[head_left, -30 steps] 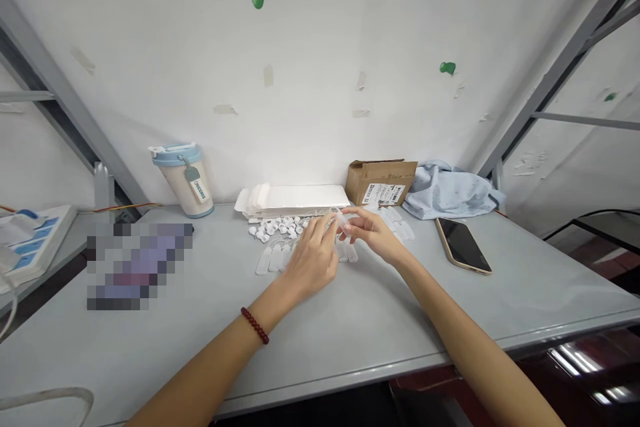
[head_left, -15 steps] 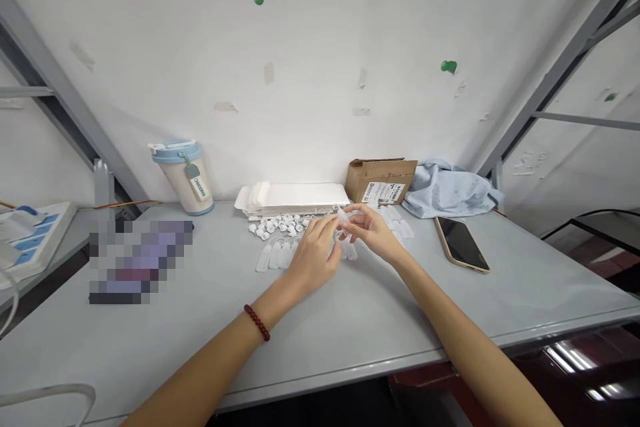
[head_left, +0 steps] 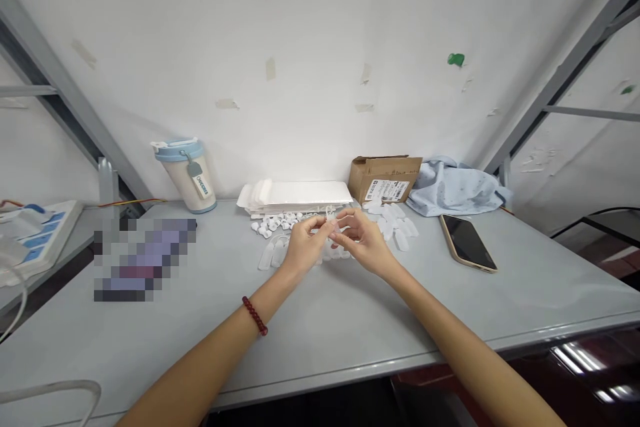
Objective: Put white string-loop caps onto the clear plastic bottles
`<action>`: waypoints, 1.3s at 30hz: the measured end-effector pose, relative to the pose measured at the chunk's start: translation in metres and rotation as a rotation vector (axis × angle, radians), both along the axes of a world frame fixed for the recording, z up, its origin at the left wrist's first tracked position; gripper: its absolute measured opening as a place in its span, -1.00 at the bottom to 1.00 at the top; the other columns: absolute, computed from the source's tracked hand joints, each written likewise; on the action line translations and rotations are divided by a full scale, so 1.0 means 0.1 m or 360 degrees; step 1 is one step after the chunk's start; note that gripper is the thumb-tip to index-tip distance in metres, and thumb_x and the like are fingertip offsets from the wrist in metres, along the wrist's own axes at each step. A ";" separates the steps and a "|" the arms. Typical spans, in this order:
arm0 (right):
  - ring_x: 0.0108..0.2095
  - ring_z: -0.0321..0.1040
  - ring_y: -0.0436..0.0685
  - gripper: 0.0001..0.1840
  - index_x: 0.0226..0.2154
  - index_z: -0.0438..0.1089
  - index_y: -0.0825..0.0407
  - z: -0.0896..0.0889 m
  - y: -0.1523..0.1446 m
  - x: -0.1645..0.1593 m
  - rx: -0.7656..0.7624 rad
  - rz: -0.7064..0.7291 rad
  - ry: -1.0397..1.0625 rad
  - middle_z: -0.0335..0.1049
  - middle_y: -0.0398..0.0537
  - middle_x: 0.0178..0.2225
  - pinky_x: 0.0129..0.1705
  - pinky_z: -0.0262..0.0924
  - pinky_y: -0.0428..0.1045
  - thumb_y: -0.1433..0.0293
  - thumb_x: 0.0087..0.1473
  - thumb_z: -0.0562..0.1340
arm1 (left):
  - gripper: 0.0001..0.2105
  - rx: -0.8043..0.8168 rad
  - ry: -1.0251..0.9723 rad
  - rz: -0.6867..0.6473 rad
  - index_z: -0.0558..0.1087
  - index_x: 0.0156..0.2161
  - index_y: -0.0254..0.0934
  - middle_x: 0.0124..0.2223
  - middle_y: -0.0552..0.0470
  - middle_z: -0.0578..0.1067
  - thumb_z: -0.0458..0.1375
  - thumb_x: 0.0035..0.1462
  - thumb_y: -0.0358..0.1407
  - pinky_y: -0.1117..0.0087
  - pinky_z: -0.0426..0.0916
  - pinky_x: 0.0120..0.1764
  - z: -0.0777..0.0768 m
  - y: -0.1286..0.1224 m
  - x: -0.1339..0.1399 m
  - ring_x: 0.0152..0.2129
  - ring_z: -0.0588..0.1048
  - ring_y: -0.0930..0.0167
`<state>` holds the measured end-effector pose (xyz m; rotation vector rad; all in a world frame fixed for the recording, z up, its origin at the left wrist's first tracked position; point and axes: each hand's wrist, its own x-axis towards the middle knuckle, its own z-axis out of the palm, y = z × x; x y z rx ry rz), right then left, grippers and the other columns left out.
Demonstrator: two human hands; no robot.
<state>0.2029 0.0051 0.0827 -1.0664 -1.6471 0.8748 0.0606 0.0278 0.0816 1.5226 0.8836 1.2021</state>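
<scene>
Working over bench point(head_left: 320, 353) | facing carton point(head_left: 387, 177) at back | holding left hand point(head_left: 305, 243) and right hand point(head_left: 369, 243) together | grasping clear tag point(head_left: 331, 215) with fingers of both, near loose tags point(head_left: 401, 240) | showing caps point(head_left: 281, 221) beyond left hand

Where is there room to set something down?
Bare desk lies between the left forearm and right forearm, between the bracelet and pixelated item, and between the right forearm and phone. It's crowded about the left hand and right hand: white caps, translucent pieces, white stack, cardboard box.
</scene>
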 end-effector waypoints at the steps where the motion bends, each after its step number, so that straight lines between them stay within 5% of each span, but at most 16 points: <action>1: -0.46 0.41 0.04 -0.68 -0.19 0.14 -0.03 0.01 0.00 0.00 -0.0019 0.0017 0.0041 0.38 -0.11 -0.35 -0.53 0.20 -0.09 0.22 0.04 0.21 | -0.77 -0.0067 -0.0046 -0.0052 0.41 -0.49 -0.31 -0.47 0.09 0.42 0.08 0.07 -0.21 0.45 0.26 -0.37 0.01 0.00 -0.01 -0.49 0.39 0.46; 6: -0.44 0.34 0.02 -0.63 -0.09 0.20 0.00 0.04 0.02 0.05 -0.0044 0.0084 0.0178 0.41 -0.10 -0.38 -0.45 0.25 -0.06 0.25 0.05 0.20 | -0.77 -0.0247 -0.0101 -0.0230 0.44 -0.46 -0.30 -0.36 0.02 0.47 0.07 0.06 -0.18 0.44 0.26 -0.34 0.05 0.02 -0.04 -0.37 0.39 0.42; 11: -0.43 0.32 0.04 -0.64 -0.11 0.31 0.03 -0.01 0.06 0.06 -0.0014 0.0070 0.0192 0.40 -0.09 -0.41 -0.44 0.26 -0.04 0.24 0.03 0.21 | -0.69 -0.0066 0.0137 -0.0217 0.46 -0.40 -0.29 -0.35 -0.01 0.48 -0.02 0.14 -0.14 0.39 0.30 -0.30 0.01 0.03 -0.02 -0.33 0.41 0.37; 17: -0.46 0.33 0.05 -0.62 -0.20 0.35 0.05 -0.01 0.12 0.08 -0.0096 -0.0096 0.0261 0.40 -0.09 -0.44 -0.45 0.29 -0.01 0.20 -0.07 0.27 | -0.62 0.0728 0.0660 0.0340 0.27 0.05 -0.28 0.06 -0.15 0.33 0.07 0.10 -0.29 0.20 0.28 -0.07 -0.05 0.01 -0.02 -0.04 0.32 0.24; 22: -0.44 0.38 0.08 -0.63 -0.26 0.38 0.08 0.01 0.16 0.14 -0.0196 -0.0131 0.0332 0.43 -0.07 -0.44 -0.41 0.30 0.01 0.20 -0.13 0.30 | -0.62 0.1271 0.1111 0.0281 0.28 0.01 -0.25 0.03 -0.10 0.39 0.16 0.07 -0.25 0.13 0.18 -0.02 -0.02 0.05 0.03 -0.01 0.27 0.21; 30: -0.43 0.38 0.09 -0.71 -0.33 0.40 0.09 0.07 0.24 0.40 -0.0257 -0.0327 0.0293 0.44 -0.08 -0.49 -0.40 0.31 -0.01 0.27 -0.14 0.30 | -0.67 0.1276 0.1226 0.0198 0.34 -0.07 -0.25 -0.03 -0.08 0.43 0.18 0.07 -0.18 0.15 0.18 -0.09 0.06 0.24 0.33 -0.03 0.26 0.20; 39: -0.57 0.33 0.01 -0.91 -0.47 0.43 0.09 0.05 0.29 0.67 -0.0551 -0.0206 -0.0146 0.40 -0.11 -0.58 -0.52 0.31 -0.06 0.40 -0.12 0.28 | -0.70 0.0972 0.1211 0.0019 0.42 -0.14 -0.26 -0.13 -0.05 0.51 0.23 -0.02 -0.23 0.11 0.23 -0.11 -0.14 0.24 0.51 -0.09 0.28 0.16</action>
